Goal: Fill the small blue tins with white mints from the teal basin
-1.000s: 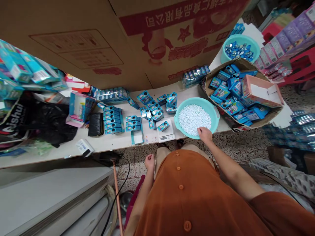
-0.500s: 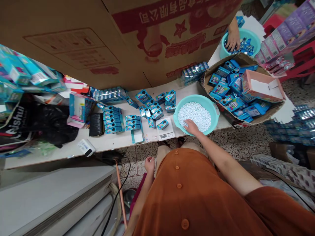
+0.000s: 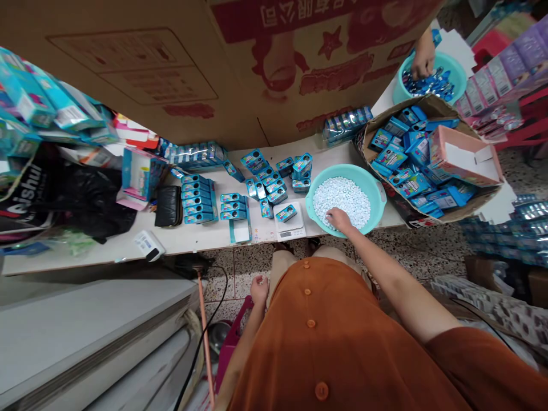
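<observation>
My right hand (image 3: 338, 220) is down in a turquoise basin (image 3: 377, 177) of small white tablets (image 3: 342, 197). Its fingers are drawn together at the near left part of the pile, closed on some tablets. Left of the basin, a white scale (image 3: 290, 233) carries one blue printed box (image 3: 286, 213). Beside my left thigh hangs my left hand (image 3: 259, 289), below the table edge, fingers loosely curled and slightly apart, with nothing visible in them. Several blue boxes (image 3: 274, 182) lie loosely behind the scale, and others stand in rows (image 3: 197, 198) farther left.
A large carton (image 3: 171, 74) rises along the table's back. At right stands an open carton (image 3: 363, 134) of blue boxes. Beyond it, another person's hand (image 3: 423, 57) reaches into a second turquoise basin (image 3: 460, 74) of blue packets. A black wallet (image 3: 168, 206) lies on the left.
My right hand's fingers have drawn together in the tablets. The other person's hand has lifted a little in the far basin. The whole view has shifted slightly.
</observation>
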`<state>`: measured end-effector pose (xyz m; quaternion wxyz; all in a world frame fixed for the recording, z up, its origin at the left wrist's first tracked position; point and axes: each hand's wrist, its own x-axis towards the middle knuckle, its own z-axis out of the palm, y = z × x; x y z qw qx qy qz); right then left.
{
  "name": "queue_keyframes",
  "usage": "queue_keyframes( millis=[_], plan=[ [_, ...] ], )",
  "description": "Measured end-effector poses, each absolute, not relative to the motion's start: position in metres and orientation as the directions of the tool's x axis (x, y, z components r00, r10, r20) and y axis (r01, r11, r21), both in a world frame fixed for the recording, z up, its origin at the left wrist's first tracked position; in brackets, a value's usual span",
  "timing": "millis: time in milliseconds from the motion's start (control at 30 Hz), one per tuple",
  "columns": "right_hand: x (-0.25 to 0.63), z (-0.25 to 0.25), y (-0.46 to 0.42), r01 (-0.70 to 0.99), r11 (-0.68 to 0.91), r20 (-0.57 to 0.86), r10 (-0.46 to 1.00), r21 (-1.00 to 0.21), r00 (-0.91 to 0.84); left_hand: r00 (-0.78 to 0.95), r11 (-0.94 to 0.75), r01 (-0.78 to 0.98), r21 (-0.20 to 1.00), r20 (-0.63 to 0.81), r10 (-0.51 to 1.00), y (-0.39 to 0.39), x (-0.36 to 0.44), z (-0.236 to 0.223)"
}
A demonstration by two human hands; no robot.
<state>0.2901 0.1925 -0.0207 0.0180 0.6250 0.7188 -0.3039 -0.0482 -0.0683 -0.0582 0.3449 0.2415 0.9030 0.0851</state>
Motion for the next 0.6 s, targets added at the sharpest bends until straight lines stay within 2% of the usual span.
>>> queue_keyframes(
  millis=[167,267,400,500,600],
  plan=[
    [0.314,-0.017,0.186,0.867,-0.085,-0.358,0.927,-0.491,-0.112,-0.633,0.872,0.368,0.322,-0.601,0.488,-0.062,-0.049,-0.059],
    [0.329,-0.019,0.183,0.772,-0.244,-0.376,0.927,-0.587,0.008,-0.619,0.868,0.374,0.326,-0.610,0.495,-0.059,-0.045,-0.060],
    [0.341,-0.025,0.181,0.505,-0.527,-0.532,0.833,-0.684,0.149,-0.609,0.864,0.386,0.324,-0.613,0.503,-0.057,-0.043,-0.062],
    [0.343,-0.022,0.180,0.320,-0.620,-0.589,0.784,-0.717,0.198,-0.599,0.865,0.395,0.310,-0.627,0.498,-0.057,-0.045,-0.064],
    [0.341,-0.011,0.180,-0.028,-0.689,-0.676,0.703,-0.725,0.221,-0.586,0.865,0.408,0.291,-0.643,0.493,-0.056,-0.049,-0.068]
  ],
)
